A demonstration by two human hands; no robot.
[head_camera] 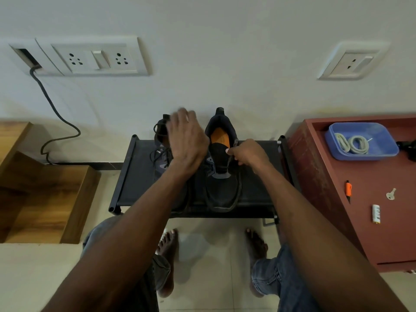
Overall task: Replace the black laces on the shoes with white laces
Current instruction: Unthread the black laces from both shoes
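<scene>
Bare feet (167, 246) on pale tile; rack (135, 176) against wall; left hand (188, 136) blurred, seemingly open, right hand (246, 153) pinching shoe (221, 190).

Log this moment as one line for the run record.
stage: unlacing | right hand: pinching right shoe eyelet edge | left hand: open over left shoe, black lace present | white laces: in blue tray

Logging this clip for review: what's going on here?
A person sits facing a low black rack with two dark shoes on it. The right hand pinches the eyelet edge of the right shoe, which looks unlaced, its orange insole showing. The left hand is blurred above the left shoe, which has black laces in it. White laces lie coiled in a blue tray on the red cabinet, not yet used.
</scene>
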